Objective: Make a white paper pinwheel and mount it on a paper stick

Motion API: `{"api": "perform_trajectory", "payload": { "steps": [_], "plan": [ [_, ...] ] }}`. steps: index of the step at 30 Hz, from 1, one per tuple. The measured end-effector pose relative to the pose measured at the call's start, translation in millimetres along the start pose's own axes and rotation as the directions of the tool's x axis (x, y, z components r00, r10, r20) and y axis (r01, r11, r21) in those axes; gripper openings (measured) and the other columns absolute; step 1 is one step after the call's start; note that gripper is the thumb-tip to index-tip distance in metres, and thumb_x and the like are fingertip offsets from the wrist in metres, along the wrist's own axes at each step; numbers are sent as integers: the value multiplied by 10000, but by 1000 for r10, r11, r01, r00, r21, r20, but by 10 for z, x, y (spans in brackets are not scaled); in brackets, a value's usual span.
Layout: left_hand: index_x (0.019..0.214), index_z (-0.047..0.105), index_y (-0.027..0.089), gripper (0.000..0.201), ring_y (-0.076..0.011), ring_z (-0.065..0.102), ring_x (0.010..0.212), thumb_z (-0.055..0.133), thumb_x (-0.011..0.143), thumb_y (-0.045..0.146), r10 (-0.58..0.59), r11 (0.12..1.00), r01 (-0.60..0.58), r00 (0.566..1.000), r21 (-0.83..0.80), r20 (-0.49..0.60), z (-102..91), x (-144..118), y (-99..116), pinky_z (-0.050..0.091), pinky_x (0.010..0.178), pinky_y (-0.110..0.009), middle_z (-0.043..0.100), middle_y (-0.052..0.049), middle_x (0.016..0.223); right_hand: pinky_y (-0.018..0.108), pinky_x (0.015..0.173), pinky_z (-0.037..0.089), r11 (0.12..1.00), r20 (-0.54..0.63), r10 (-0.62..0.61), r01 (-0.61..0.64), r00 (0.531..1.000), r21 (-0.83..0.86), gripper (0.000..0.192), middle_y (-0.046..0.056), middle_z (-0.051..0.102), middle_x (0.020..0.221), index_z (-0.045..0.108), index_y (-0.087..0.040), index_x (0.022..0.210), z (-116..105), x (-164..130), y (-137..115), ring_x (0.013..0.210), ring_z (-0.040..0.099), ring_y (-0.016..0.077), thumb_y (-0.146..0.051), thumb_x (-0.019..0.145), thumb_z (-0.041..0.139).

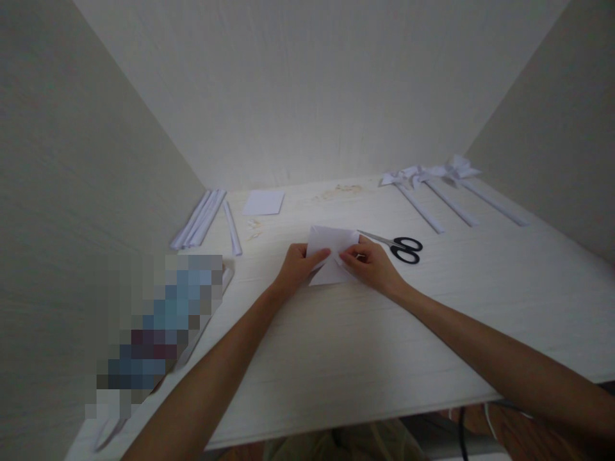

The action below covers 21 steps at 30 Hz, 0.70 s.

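Both hands on a folded white paper (331, 259) lying flat on the counter (336, 358), just left of the scissors (401, 246). Left hand (298, 266) pinches its left edge; right hand (369, 264) pinches the right, each grip closed on paper. Judged mid-fold. Next move calls for aligned edges and a firm crease.

A pixelated patch (158, 326) hides whatever lies at the table's (336, 358) left edge.

A pale wooden table (336, 358) stands boxed in by plain whitish walls (307, 83).
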<state>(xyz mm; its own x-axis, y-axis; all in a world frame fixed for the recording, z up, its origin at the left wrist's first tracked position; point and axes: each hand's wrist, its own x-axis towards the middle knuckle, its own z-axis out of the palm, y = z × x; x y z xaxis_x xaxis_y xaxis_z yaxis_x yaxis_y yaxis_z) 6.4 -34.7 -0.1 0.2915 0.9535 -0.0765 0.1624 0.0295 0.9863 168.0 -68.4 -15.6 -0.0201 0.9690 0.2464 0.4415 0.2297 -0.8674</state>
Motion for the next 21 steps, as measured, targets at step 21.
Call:
{"api": "perform_trajectory", "payload": {
  "steps": [21],
  "plan": [
    [494,577,100,250,-70,404,423,646,550,334,48,993,-44,998,114,-32,-3,-26,51,312,401,-196,468,33,447,201,443,375,997,-27,-32,34,999,75,176,9,468,738,575,-160,600,-2,-6,-14,557,462,80,-294,711,548]
  ]
}}
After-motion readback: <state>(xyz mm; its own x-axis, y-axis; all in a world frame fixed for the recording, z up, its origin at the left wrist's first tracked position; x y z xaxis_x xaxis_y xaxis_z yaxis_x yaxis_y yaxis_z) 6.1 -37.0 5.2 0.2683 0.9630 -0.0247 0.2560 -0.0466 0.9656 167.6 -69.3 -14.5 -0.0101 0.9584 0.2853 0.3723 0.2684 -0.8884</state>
